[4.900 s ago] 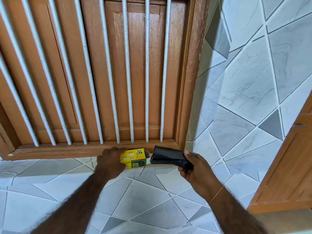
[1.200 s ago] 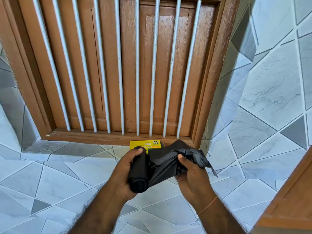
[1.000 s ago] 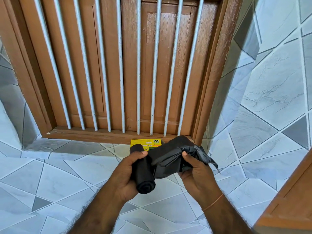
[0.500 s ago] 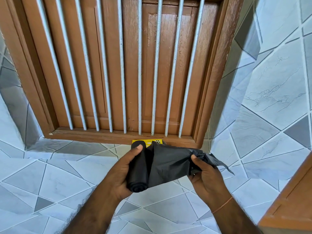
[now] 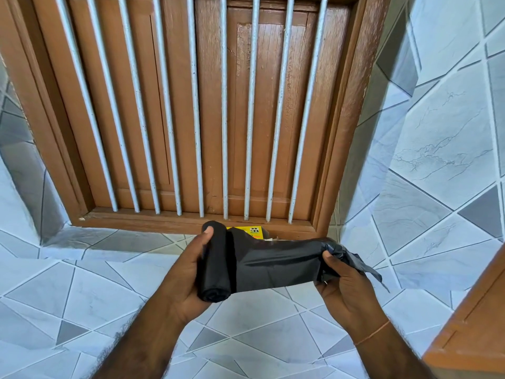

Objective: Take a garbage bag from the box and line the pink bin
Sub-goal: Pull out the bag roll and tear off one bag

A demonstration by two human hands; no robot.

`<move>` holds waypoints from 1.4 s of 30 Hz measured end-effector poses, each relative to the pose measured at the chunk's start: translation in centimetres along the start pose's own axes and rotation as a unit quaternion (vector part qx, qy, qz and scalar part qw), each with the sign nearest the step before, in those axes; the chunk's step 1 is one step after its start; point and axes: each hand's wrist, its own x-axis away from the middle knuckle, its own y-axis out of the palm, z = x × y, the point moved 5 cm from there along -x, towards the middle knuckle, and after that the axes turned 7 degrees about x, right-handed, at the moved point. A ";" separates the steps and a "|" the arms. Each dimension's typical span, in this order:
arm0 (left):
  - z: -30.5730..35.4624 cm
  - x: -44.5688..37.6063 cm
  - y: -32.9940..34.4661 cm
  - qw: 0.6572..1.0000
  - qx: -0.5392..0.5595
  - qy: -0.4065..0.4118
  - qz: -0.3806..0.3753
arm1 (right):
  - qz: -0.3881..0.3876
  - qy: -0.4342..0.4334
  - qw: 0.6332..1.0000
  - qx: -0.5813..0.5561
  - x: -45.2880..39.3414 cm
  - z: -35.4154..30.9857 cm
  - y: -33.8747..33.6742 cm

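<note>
Black plastic now stretched wide between both hands, wider than half a second ago, when the free end sat bunched close to the roll. Left hand (image 5: 188,272) wrapped round the roll (image 5: 216,265), thumb on top, fingers clamped underneath. Right hand (image 5: 343,283) pinching the crumpled end of the bag (image 5: 276,265), fingers closed on it. Pulled toward 3 o'clock, roll held at 9. Box (image 5: 250,231) lying on the tiled ledge (image 5: 82,269) at 12 o'clock, mostly hidden behind the roll, just below the barred window (image 5: 207,105). Probably one bag's length nearly drawn off; tearing free comes next. Pink bin nowhere in view.
</note>
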 end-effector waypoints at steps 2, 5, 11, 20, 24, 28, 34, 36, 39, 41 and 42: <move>-0.1 0.1 0.2 1.000 -0.003 -0.001 0.006 | 0.011 -0.001 1.000 -0.006 -0.1 0.1 -0.3; 0.2 0.1 -0.1 0.999 -0.011 0.002 0.032 | 0.030 -0.004 0.999 -0.014 -0.2 0.0 -0.9; 0.7 0.2 -0.5 1.000 -0.008 0.000 0.024 | 0.033 -0.013 0.999 -0.017 -0.3 -0.8 -1.8; 2.2 0.3 0.4 0.995 -0.095 -0.026 -0.011 | 0.049 0.007 0.999 -0.015 -0.3 -0.2 -3.8; 3.2 0.3 1.3 0.991 -0.116 -0.011 -0.066 | 0.115 0.098 0.988 0.033 0.9 2.7 -5.9; 3.9 0.6 2.8 0.983 -0.142 -0.005 -0.120 | 0.315 0.007 0.914 0.257 1.1 2.6 -9.6; 2.9 0.1 3.4 0.982 -0.132 -0.061 -0.122 | 0.132 -0.289 0.861 0.397 2.3 -2.7 1.9; 2.2 0.0 3.9 0.980 -0.120 -0.067 -0.142 | -0.078 -0.237 0.878 0.408 2.7 -1.6 6.7; 1.0 0.3 4.9 0.974 -0.115 -0.082 -0.176 | -0.250 -0.136 0.874 0.395 3.1 0.3 10.2; 0.6 0.4 5.2 0.971 -0.113 -0.085 -0.191 | -0.281 -0.113 0.874 0.380 3.0 0.6 10.8; 0.5 0.5 5.1 0.971 -0.115 -0.085 -0.194 | -0.293 -0.114 0.871 0.377 3.0 0.5 10.8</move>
